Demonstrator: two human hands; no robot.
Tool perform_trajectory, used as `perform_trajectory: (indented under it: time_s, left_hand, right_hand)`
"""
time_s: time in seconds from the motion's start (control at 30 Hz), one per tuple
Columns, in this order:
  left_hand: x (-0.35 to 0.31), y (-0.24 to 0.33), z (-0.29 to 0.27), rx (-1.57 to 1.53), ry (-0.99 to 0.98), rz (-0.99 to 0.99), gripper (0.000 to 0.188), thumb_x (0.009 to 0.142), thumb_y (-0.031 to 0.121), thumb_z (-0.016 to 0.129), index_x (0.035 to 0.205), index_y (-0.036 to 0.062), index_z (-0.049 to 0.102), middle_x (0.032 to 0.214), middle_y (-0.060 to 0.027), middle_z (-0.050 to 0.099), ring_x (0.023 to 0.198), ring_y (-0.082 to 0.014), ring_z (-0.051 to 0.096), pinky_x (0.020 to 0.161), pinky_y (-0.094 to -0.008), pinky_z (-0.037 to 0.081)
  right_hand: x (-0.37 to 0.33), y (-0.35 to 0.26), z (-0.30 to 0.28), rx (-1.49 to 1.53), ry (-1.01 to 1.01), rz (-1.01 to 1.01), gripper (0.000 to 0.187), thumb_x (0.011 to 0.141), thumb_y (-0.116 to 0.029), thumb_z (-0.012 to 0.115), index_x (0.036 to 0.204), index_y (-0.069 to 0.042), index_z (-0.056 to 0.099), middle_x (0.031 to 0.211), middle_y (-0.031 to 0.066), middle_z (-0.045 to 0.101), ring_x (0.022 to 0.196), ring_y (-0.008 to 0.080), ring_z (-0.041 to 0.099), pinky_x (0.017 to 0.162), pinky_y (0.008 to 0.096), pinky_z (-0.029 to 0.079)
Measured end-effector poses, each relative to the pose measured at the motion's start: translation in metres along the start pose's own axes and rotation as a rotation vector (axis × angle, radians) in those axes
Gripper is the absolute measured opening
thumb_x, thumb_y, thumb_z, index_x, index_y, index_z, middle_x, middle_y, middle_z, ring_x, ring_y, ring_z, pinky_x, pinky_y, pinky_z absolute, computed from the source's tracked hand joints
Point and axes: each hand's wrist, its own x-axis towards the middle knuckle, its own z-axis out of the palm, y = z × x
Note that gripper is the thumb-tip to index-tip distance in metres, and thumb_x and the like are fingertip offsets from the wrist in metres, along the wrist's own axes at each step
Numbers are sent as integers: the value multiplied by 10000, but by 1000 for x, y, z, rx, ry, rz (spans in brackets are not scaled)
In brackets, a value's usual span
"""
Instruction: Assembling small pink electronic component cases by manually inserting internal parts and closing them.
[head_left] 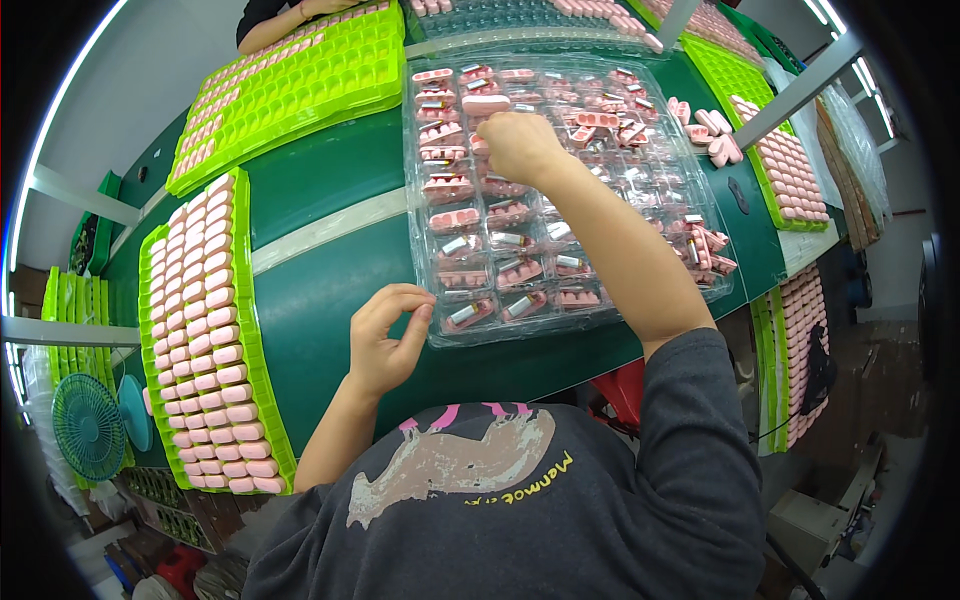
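One shirt [600, 520], two hands [388, 336] [522, 148], one clear tray [520, 330]

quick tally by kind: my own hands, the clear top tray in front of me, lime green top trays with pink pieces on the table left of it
Left hand and right hand: 2
Clear top tray: 1
Lime-green trays, far-left tray and near-left tray: 2
Total: 5

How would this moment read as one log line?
Right hand: over clear tray, near pink piece | Left hand: beside tray's near-left corner | Nearby: lime tray of pink pieces
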Motion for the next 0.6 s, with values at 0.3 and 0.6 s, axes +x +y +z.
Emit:
perform_trajectory:
  time_s: [0.3, 0.6]
  left_hand:
    - [-5, -2, -3, -302, -15, -120, 125, 911, 35, 531, 881, -46, 622, 937, -146, 634, 812, -193, 609, 743, -282, 483]
    - [27, 7, -8, -1447, -228, -825, 873, 898, 701, 174, 1140, -58, 532, 922, -220, 638, 712, -273, 667, 560, -337, 572]
  right_hand:
    - [-54, -13, -46, 338, 369, -253, 147, 748, -40, 621, 879, -81, 674, 999, 79, 665, 852, 273, 644, 741, 379, 509]
    - [-120, -84, -45, 631, 482, -507, 160, 679, 62, 600, 786, -50, 636, 1162, 106, 581, 804, 278, 649, 675, 379, 529]
